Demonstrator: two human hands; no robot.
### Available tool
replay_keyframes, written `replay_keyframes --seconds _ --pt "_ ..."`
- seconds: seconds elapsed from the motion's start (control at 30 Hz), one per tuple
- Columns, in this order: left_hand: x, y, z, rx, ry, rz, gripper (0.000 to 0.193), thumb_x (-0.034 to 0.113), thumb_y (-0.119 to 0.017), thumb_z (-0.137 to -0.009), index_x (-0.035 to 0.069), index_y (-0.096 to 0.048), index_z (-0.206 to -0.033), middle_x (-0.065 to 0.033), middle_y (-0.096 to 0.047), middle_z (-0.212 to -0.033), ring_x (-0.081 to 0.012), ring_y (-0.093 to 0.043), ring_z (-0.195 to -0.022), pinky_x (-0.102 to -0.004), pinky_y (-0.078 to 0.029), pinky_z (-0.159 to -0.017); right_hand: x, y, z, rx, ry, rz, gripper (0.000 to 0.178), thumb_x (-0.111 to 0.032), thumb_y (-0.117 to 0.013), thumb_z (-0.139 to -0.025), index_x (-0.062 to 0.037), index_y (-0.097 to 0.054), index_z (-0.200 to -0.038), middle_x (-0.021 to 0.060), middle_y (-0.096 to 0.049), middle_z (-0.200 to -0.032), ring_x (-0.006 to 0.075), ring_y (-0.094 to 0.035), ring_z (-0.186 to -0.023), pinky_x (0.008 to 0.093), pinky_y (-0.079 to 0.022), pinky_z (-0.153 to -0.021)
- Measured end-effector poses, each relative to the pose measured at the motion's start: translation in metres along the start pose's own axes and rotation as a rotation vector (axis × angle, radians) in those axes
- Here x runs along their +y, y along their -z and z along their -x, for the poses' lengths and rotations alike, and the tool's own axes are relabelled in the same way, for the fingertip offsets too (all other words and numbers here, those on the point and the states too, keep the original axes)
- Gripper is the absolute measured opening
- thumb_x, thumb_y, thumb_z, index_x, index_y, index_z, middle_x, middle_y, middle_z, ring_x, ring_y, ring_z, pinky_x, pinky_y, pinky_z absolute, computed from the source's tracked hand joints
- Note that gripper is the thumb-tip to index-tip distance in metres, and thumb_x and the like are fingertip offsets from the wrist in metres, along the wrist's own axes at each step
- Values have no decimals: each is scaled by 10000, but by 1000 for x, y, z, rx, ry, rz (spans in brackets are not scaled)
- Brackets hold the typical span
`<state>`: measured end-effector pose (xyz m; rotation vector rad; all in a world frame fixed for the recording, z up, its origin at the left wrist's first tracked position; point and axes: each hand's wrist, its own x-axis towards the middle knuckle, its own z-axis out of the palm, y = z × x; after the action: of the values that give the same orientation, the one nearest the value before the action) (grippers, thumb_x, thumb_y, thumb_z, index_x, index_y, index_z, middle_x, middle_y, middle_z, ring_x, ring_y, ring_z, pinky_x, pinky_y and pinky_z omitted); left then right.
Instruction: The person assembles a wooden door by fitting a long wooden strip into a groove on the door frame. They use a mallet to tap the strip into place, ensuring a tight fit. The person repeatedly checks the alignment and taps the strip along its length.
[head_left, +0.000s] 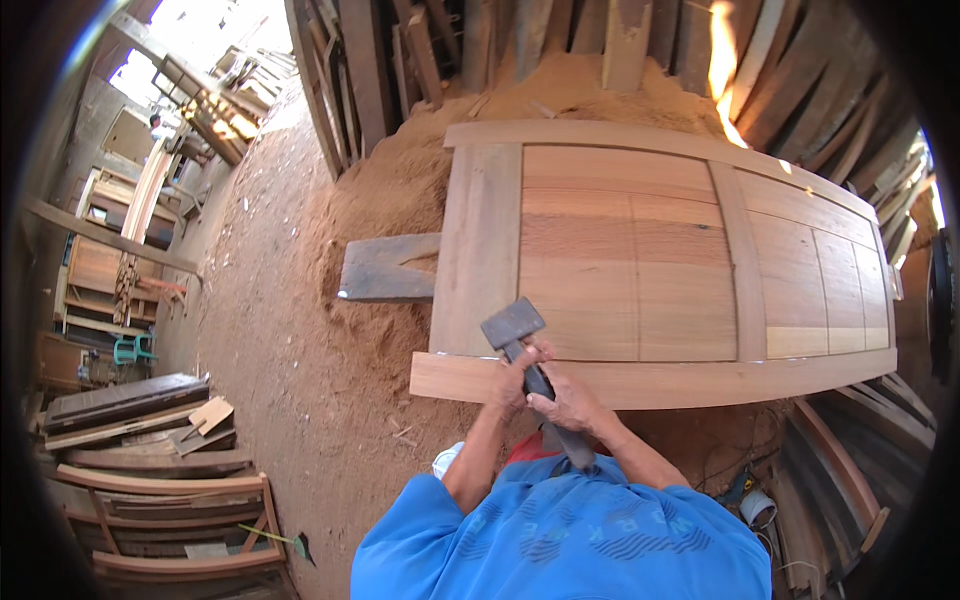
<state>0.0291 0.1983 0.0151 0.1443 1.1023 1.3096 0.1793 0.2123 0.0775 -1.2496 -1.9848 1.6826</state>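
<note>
Both my hands are closed around the dark handle of a mallet point(513, 322), held in front of my body. Its grey, blocky head points away from me, over the near left corner of a wooden panel door point(480, 220). My left hand point(512, 380) grips just below the head. My right hand point(572, 400) wraps the handle slightly lower and to the right. The handle's lower end reaches my blue shirt. The door lies flat, with a frame around two panelled sections; its near rail point(660, 385) runs beside my hands.
A grey timber beam point(390, 268) juts out under the door's left end. Sawdust point(390, 190) is heaped behind it. Planks point(625, 45) lean along the back. Stacked wooden frames point(170, 485) stand at the lower left, and more timber point(840, 460) at the lower right. A person point(155, 121) is far off left.
</note>
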Motion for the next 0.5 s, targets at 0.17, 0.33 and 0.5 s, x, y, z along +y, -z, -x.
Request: replay_keyframes --seconds 0.17,0.33,0.5 --pt "115 88 -46 182 -145 -189 197 66 -601 -894 67 -506 -1067 -81 -607 -806 -173 -587 -548 -303 -514 -473 7 19 -17 -3 -182 -72 579 -251 -645 -865 12 -486 -1355 200 -680 -1040 321 -665 -955 414 -520 -878" --pt "210 154 -113 570 -441 -1484 462 159 -598 -776 -33 -507 -1186 -326 -643 -1015 -486 -634 -987 -508 -502 -877 102 53 21 209 -427 567 627 -222 -571 -857 9 -408 -1417 298 -592 -1190 433 -584 -1090 516 -466 -950" --pt "238 189 -152 620 -290 -1816 374 183 -655 -781 32 -546 -1105 -287 -665 -998 -480 -628 -979 -540 -500 -848 123 70 62 273 -642 662 709 -204 -549 -864 30 -288 -1481 318 -594 -1137 460 -599 -1048 512 -486 -913"
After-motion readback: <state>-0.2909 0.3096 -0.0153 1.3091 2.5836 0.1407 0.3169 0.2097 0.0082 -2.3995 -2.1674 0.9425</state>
